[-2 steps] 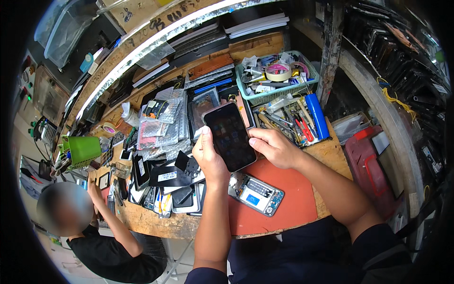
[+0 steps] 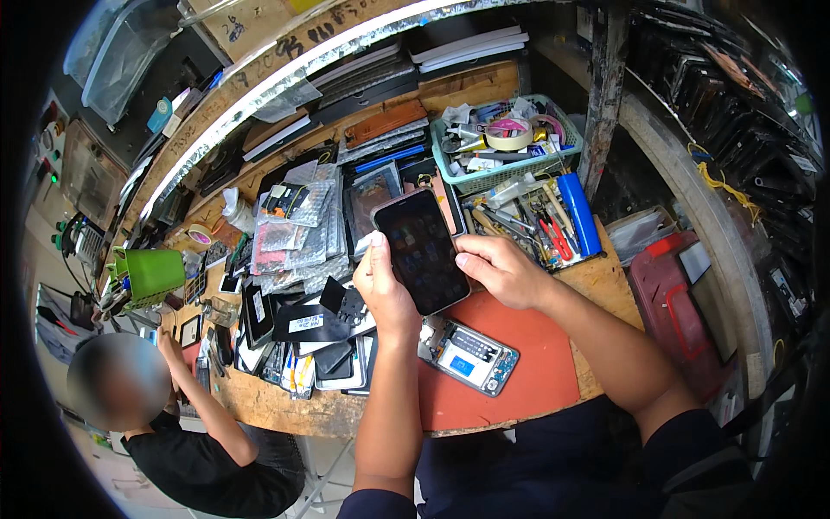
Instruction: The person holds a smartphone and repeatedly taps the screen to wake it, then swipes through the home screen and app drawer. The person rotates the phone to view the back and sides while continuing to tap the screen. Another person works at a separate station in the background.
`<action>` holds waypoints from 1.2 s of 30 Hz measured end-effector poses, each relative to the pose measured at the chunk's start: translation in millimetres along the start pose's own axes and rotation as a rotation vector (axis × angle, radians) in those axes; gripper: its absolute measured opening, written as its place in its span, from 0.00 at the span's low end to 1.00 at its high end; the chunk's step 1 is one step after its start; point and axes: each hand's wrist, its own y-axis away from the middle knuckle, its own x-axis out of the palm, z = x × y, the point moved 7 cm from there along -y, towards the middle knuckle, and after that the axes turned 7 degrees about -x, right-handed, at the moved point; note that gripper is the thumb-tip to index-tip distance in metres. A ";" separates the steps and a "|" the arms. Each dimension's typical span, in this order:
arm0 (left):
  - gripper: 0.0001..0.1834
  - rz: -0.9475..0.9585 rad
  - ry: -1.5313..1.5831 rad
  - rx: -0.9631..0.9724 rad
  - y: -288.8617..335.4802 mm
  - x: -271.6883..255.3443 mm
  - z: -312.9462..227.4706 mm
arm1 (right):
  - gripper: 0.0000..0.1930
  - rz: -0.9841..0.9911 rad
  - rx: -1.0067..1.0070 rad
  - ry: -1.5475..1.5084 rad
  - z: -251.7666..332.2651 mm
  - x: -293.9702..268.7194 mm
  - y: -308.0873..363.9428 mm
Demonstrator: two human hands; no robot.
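Between my two hands a dark smartphone (image 2: 421, 251) is held up over the bench, its screen dim with faint rows of icons. My left hand (image 2: 387, 290) grips its left edge, the thumb along the side. At the right edge, my right hand (image 2: 506, 270) closes on it with the thumb near the frame; its other fingers are partly hidden. Below the phone, an opened phone (image 2: 469, 356) lies on the red-orange mat (image 2: 540, 372), its battery and inner boards bare.
A green basket (image 2: 510, 177) of tape and tubes stands behind a tray of hand tools (image 2: 553, 229). Bubble-wrapped parts (image 2: 298, 229) and a pile of phone parts (image 2: 311, 324) crowd the left. A co-worker (image 2: 199, 458) sits far left; a red container (image 2: 679, 298) is at right.
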 end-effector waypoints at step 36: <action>0.21 0.068 -0.080 0.003 5.8 21.8 6.5 | 0.14 -0.302 -0.008 -0.193 -3.0 -19.3 0.1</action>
